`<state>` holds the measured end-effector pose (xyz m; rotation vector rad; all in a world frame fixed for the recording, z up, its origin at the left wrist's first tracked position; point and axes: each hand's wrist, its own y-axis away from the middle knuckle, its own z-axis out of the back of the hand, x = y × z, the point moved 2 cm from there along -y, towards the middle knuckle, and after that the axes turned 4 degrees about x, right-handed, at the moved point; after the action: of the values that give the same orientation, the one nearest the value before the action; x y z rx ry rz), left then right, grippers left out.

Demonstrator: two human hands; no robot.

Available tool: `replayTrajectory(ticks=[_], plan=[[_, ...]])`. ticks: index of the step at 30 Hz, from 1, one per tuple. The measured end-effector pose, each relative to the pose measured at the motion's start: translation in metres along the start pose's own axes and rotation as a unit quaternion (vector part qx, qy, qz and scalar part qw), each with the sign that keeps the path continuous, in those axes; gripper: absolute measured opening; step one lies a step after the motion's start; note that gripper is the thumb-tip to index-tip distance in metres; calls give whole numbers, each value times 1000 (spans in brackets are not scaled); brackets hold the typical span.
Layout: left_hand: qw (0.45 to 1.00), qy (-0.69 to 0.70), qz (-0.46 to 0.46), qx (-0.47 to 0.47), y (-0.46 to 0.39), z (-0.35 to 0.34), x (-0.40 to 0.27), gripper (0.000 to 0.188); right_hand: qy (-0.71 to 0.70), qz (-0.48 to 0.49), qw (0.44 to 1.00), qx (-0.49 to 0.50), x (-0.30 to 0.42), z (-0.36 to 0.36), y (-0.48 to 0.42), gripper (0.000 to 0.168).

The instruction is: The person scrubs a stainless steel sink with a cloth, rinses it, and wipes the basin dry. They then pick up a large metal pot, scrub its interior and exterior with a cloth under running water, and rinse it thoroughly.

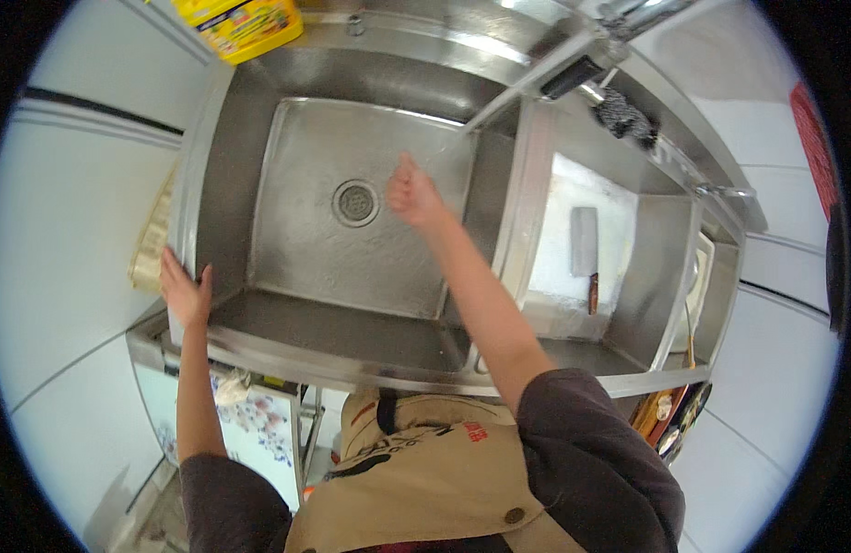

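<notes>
My right hand (411, 190) is over the large stainless steel sink basin (315, 269), just right of the drain strainer (357, 202). Its fingers look curled, the thumb side is up, and no object shows in it; it is slightly blurred. Against the left rim of the basin rests my left hand (187, 290), thumb apart from the fingers and holding nothing. Water from the faucet (577, 72) seems to run into the basin, though the stream is hard to tell from the metal spout. A cleaver (584, 238) with a wooden handle lies on a white board in the right-hand compartment.
A yellow plastic container (263, 31) stands at the back left rim. A dark mesh scrubber (622, 117) sits behind the right compartment. Farther right, a narrow compartment holds a pale tray (702, 276) and a long-handled utensil. Boards hang by the front right edge; tiled walls flank the sink.
</notes>
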<state>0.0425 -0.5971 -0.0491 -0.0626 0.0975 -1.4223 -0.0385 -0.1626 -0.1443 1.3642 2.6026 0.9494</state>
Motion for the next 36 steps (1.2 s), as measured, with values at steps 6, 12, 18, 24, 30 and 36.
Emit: replayTrajectory(ticks=[6,12,18,24,30,36], plan=[[999,-22,-4,-22,-1,15,-10,92,15,64,995,-69,-4,-8,2,40],[1000,9,9,-20,4,9,1,92,-126,54,964,-226,-4,19,8,24],[997,43,61,22,-5,19,-20,104,-136,100,985,39,19,27,-9,50],[996,48,75,29,3,33,-13,101,-241,150,958,-28,27,-94,68,75],[993,78,85,37,4,23,-12,98,-155,202,960,116,44,-92,95,66],[933,359,2,-12,-135,117,-56,58,110,139,982,-67,-12,-3,126,52]])
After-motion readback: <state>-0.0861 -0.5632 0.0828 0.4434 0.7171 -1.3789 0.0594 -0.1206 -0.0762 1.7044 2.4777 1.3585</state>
